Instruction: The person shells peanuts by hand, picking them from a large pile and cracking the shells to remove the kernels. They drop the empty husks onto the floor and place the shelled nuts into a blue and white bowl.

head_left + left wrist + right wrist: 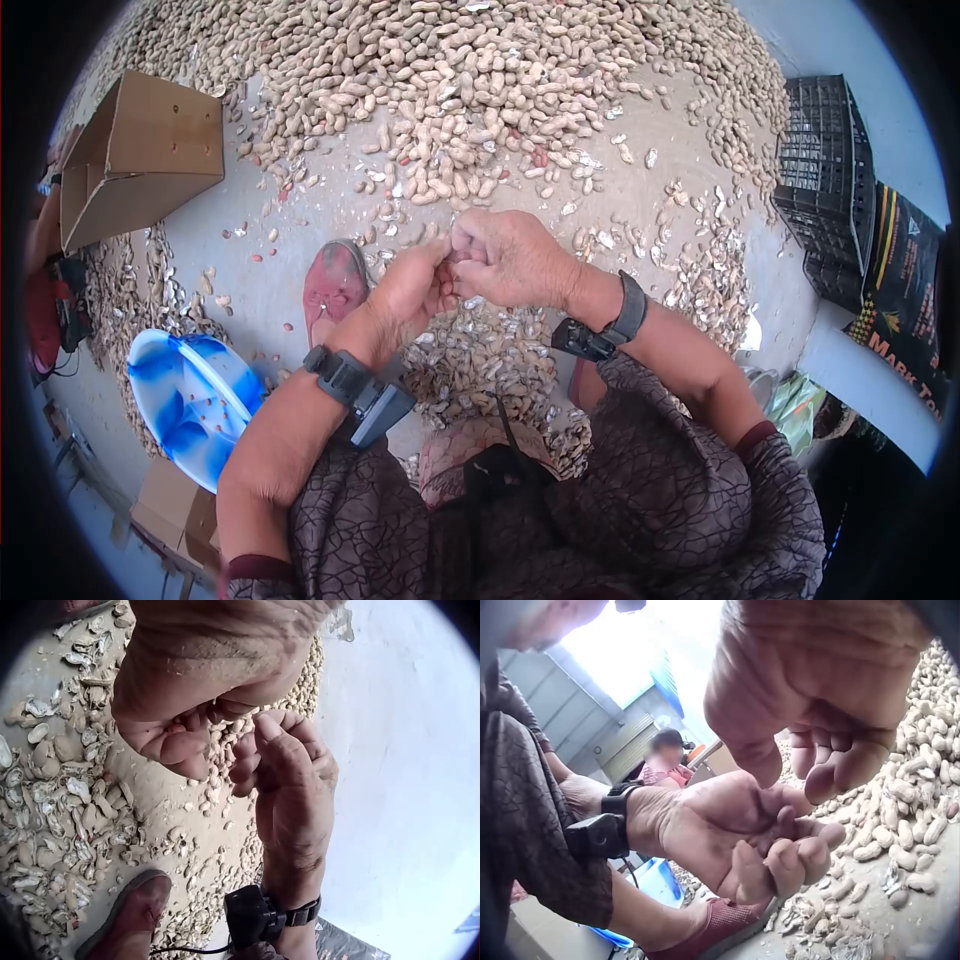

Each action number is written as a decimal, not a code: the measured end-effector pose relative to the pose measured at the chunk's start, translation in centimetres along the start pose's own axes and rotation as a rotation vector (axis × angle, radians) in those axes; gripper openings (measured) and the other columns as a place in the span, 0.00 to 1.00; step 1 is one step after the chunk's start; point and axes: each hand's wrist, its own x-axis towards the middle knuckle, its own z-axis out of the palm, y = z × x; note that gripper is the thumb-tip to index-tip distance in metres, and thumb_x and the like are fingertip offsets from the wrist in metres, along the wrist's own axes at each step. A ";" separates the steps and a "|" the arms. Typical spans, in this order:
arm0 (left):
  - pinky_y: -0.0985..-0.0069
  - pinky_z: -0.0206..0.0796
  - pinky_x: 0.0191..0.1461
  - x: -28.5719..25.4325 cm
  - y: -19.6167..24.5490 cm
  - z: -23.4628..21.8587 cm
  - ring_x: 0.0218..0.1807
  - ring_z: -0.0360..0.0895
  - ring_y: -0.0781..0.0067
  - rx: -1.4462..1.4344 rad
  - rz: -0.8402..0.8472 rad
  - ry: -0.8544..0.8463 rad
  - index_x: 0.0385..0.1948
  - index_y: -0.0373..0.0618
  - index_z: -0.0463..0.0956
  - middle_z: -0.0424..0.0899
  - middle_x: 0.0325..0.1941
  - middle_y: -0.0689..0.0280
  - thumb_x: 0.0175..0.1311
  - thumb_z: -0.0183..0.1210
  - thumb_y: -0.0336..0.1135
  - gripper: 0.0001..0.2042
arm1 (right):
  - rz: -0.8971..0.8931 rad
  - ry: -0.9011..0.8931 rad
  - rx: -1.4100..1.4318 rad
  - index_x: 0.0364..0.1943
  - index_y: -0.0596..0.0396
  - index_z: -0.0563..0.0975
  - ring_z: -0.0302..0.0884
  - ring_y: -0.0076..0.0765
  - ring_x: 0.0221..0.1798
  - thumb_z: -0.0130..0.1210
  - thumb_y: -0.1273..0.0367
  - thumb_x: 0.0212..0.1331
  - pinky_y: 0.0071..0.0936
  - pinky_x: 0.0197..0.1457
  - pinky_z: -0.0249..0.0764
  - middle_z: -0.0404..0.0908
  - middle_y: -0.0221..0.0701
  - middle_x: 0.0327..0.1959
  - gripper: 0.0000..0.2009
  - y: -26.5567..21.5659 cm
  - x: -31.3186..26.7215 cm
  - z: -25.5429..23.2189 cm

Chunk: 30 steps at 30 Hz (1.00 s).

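In the head view the left hand [408, 288] and right hand [515, 256] meet above a heap of shells [480, 360]. Palm up in the right wrist view, the left hand [720, 832] has its fingers curled inward. Reddish peanut kernels [178, 728] show inside its curled fingers in the left wrist view. The right hand [289, 769] is beside it, thumb bent toward the fingers. Nothing can be made out in the right hand's curled fingers [844, 769], though its palm is partly hidden.
Unshelled peanuts [480, 80] spread across the floor ahead. A cardboard box [165, 130] and a blue-white basin [215, 385] stand at left, a black crate [825, 160] at right. A red shoe [335, 280] is near the left hand. Another person [665, 761] sits behind.
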 end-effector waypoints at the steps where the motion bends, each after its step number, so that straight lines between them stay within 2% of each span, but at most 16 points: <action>1: 0.85 0.58 0.25 0.0 0.1 -0.1 0.23 0.68 0.82 -0.003 -0.007 -0.020 0.29 0.43 0.70 0.72 0.23 0.69 0.64 0.39 0.38 0.12 | -0.003 0.001 -0.004 0.23 0.56 0.69 0.73 0.46 0.28 0.51 0.68 0.38 0.37 0.30 0.69 0.73 0.40 0.19 0.07 0.1 0.2 -0.2; 3: 0.86 0.57 0.22 0.1 0.1 -0.6 0.23 0.68 0.81 -0.006 -0.010 -0.043 0.29 0.43 0.70 0.72 0.23 0.69 0.64 0.38 0.38 0.12 | -0.129 0.238 -0.187 0.25 0.56 0.70 0.73 0.37 0.23 0.52 0.71 0.42 0.30 0.26 0.68 0.72 0.36 0.17 0.05 0.7 0.9 -0.8; 4: 0.87 0.55 0.21 0.2 0.0 -1.1 0.22 0.67 0.83 0.035 -0.005 -0.075 0.28 0.44 0.70 0.72 0.23 0.70 0.64 0.39 0.38 0.12 | -0.130 0.240 -0.193 0.25 0.56 0.70 0.73 0.37 0.23 0.52 0.71 0.42 0.30 0.26 0.68 0.72 0.36 0.17 0.05 1.8 1.5 -1.5; 6: 0.88 0.54 0.21 0.2 -0.1 -1.3 0.21 0.65 0.84 0.074 0.005 -0.112 0.27 0.45 0.69 0.72 0.22 0.71 0.65 0.39 0.39 0.12 | -0.040 0.349 -0.518 0.27 0.55 0.71 0.74 0.45 0.28 0.52 0.71 0.43 0.36 0.31 0.69 0.74 0.39 0.21 0.06 5.6 3.1 -3.2; 8: 0.89 0.51 0.19 0.0 0.1 -1.4 0.21 0.65 0.85 0.095 0.007 -0.067 0.27 0.45 0.70 0.72 0.22 0.71 0.65 0.40 0.39 0.12 | 0.027 0.329 -0.630 0.28 0.54 0.71 0.72 0.50 0.32 0.51 0.72 0.42 0.39 0.36 0.68 0.75 0.40 0.25 0.06 9.3 4.2 -4.6; 11: 0.89 0.52 0.19 -0.4 0.1 -1.5 0.21 0.65 0.85 0.056 0.016 -0.092 0.27 0.45 0.70 0.72 0.22 0.71 0.65 0.40 0.38 0.12 | 0.081 0.251 -0.731 0.27 0.55 0.71 0.72 0.48 0.34 0.51 0.73 0.41 0.38 0.37 0.68 0.74 0.41 0.27 0.07 11.7 5.7 -5.4; 16: 0.89 0.53 0.19 -0.7 0.2 -1.7 0.20 0.64 0.86 0.054 0.037 -0.075 0.27 0.45 0.71 0.73 0.22 0.71 0.65 0.41 0.38 0.12 | 0.113 0.208 -0.904 0.27 0.55 0.71 0.73 0.48 0.34 0.50 0.72 0.41 0.39 0.37 0.68 0.75 0.41 0.27 0.06 11.6 6.9 -3.7; 18: 0.89 0.53 0.19 -0.7 0.2 -1.8 0.20 0.65 0.86 0.061 0.052 -0.080 0.27 0.45 0.71 0.73 0.22 0.72 0.65 0.41 0.38 0.12 | 0.135 0.258 -0.716 0.26 0.55 0.72 0.73 0.48 0.34 0.50 0.71 0.43 0.39 0.36 0.68 0.75 0.40 0.27 0.05 12.1 6.2 -3.4; 22: 0.88 0.54 0.20 -0.6 0.2 -1.8 0.20 0.65 0.86 0.071 0.046 -0.044 0.27 0.45 0.71 0.72 0.21 0.72 0.65 0.40 0.38 0.12 | 0.255 0.194 -0.613 0.26 0.55 0.72 0.73 0.50 0.33 0.50 0.70 0.45 0.39 0.36 0.69 0.76 0.41 0.26 0.05 12.9 3.9 -2.4; 24: 0.88 0.54 0.20 -0.6 0.1 -1.7 0.20 0.65 0.86 0.078 0.040 -0.043 0.27 0.45 0.71 0.72 0.21 0.72 0.65 0.40 0.38 0.12 | 0.111 0.278 -0.533 0.25 0.56 0.73 0.75 0.42 0.26 0.48 0.71 0.47 0.34 0.29 0.70 0.76 0.38 0.23 0.04 13.7 2.9 -1.8; 25: 0.88 0.54 0.20 -0.5 0.1 -1.7 0.20 0.65 0.86 0.097 0.036 -0.045 0.27 0.45 0.71 0.72 0.21 0.72 0.65 0.41 0.38 0.12 | 0.113 0.276 -0.532 0.25 0.56 0.73 0.75 0.42 0.26 0.48 0.71 0.47 0.34 0.29 0.70 0.76 0.38 0.23 0.04 13.8 2.6 -2.0; 27: 0.88 0.54 0.20 -0.6 0.1 -1.7 0.20 0.65 0.86 0.113 0.027 -0.047 0.27 0.45 0.71 0.72 0.21 0.72 0.65 0.41 0.38 0.12 | 0.407 0.187 0.047 0.24 0.57 0.73 0.73 0.27 0.21 0.46 0.74 0.48 0.24 0.20 0.68 0.75 0.31 0.20 0.04 13.7 1.9 -3.1; 28: 0.88 0.54 0.20 -0.6 0.1 -1.6 0.20 0.65 0.86 0.101 0.023 -0.036 0.27 0.45 0.71 0.72 0.21 0.72 0.64 0.41 0.38 0.12 | 0.411 0.186 0.047 0.24 0.57 0.73 0.73 0.27 0.21 0.46 0.74 0.48 0.24 0.20 0.68 0.75 0.31 0.20 0.04 13.5 1.5 -3.8; 30: 0.88 0.54 0.20 -0.5 0.1 -1.5 0.20 0.65 0.86 0.089 0.018 -0.026 0.27 0.45 0.71 0.72 0.21 0.73 0.64 0.41 0.38 0.11 | 0.472 0.233 0.510 0.23 0.57 0.72 0.69 0.15 0.19 0.45 0.76 0.49 0.15 0.15 0.63 0.73 0.26 0.20 0.04 13.0 1.0 -5.0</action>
